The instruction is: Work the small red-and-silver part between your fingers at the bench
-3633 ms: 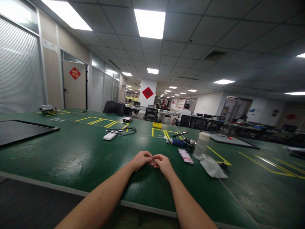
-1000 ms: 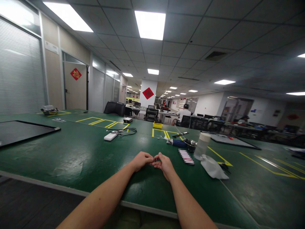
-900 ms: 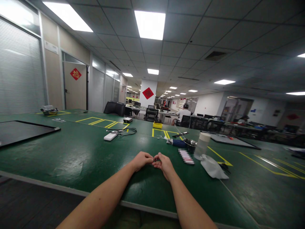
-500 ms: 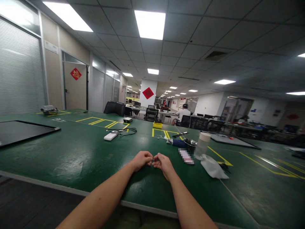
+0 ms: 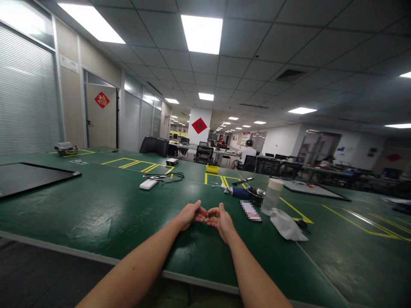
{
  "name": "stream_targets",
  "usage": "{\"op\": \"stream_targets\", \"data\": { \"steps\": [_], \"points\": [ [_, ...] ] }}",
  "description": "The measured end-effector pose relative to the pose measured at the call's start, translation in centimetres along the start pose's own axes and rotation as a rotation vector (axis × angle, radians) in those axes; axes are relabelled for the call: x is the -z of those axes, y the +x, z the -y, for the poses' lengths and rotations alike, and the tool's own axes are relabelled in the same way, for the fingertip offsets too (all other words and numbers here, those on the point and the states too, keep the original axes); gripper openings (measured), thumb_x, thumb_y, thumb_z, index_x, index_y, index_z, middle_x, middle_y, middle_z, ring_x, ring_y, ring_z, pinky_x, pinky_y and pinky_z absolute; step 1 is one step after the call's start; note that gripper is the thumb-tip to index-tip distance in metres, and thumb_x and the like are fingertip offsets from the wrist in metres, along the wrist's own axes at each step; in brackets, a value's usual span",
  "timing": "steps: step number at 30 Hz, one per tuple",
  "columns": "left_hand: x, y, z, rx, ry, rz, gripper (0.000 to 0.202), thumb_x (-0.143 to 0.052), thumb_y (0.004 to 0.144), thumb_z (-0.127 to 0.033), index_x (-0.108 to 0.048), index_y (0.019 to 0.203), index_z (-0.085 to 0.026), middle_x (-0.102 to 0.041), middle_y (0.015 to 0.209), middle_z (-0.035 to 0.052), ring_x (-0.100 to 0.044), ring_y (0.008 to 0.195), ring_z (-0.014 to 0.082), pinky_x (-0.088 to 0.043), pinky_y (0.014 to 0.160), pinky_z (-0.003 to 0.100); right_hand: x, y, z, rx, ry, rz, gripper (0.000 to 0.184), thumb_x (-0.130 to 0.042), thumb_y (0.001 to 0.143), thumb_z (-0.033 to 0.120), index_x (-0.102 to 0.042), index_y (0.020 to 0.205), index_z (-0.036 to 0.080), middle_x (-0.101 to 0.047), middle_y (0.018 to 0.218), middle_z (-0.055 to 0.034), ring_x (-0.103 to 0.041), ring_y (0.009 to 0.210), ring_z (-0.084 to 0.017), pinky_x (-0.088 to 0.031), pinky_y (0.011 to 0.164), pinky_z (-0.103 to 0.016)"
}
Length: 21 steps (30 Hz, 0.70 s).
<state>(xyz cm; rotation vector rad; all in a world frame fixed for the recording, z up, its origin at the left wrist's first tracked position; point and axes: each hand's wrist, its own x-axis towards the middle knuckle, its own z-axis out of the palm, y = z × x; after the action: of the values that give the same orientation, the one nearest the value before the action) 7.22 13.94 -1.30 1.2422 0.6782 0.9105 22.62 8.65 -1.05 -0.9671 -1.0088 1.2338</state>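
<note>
My left hand (image 5: pixel 191 215) and my right hand (image 5: pixel 220 221) meet fingertip to fingertip just above the green table (image 5: pixel 128 222), palms turned partly up. Both thumbs stand raised, away from the curled fingers. A tiny orange-red piece (image 5: pixel 204 214) lies across the fingertips between the two hands, with a dark bit at its right end. It is too small to name, and the fingers hide part of it. Right of my right hand lies a flat pinkish, blurred-out item (image 5: pixel 251 211).
A cloudy plastic bottle (image 5: pixel 272 196), a white bag (image 5: pixel 287 224), a metal bowl (image 5: pixel 256 193) and a dark blue bundle (image 5: pixel 240 192) are on the right. Ahead lies a white power bank (image 5: pixel 148 183) with black cables (image 5: pixel 168 176). A person (image 5: pixel 247 153) sits farther back.
Both thumbs have lifted off the fingers and now point up. The small orange-red piece, hidden before, shows between the fingertips. The hands stay in nearly the same place.
</note>
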Motion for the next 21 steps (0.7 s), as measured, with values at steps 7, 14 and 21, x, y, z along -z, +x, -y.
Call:
{"op": "stream_targets", "data": {
  "steps": [7,14,21],
  "points": [
    [0.01,-0.01,-0.12,0.021,-0.012,0.012,0.062,-0.042,0.082,-0.062,-0.067,0.08,-0.005,-0.066,0.068,0.0102,-0.061,0.056,0.0133,-0.05,0.06,0.026,-0.26,-0.35,0.44,-0.014,-0.031,-0.007,0.063,-0.03,0.084,0.069,-0.061,0.072,0.015,-0.065,0.073,-0.0087,-0.063,0.053,-0.015,-0.049,0.049,-0.025],
    [-0.3,-0.37,-0.44,0.009,-0.006,-0.002,0.057,-0.047,0.081,-0.059,-0.067,0.078,-0.006,-0.067,0.068,0.0105,-0.061,0.058,0.0144,-0.049,0.062,0.028,-0.21,-0.41,0.43,-0.002,-0.028,0.014,0.059,-0.036,0.084,0.066,-0.061,0.074,0.014,-0.064,0.071,-0.0081,-0.063,0.052,-0.015,-0.047,0.048,-0.024],
    [-0.33,-0.89,-0.36,-0.125,0.174,0.087,0.028,-0.067,0.068,-0.036,-0.065,0.075,-0.009,-0.064,0.063,0.0031,-0.057,0.058,0.0114,-0.045,0.061,0.024,-0.08,-0.18,-0.07,0.063,-0.236,0.033,0.03,-0.064,0.073,0.043,-0.058,0.071,0.014,-0.063,0.061,-0.0029,-0.062,0.054,-0.013,-0.044,0.047,-0.021]
  ]
}}
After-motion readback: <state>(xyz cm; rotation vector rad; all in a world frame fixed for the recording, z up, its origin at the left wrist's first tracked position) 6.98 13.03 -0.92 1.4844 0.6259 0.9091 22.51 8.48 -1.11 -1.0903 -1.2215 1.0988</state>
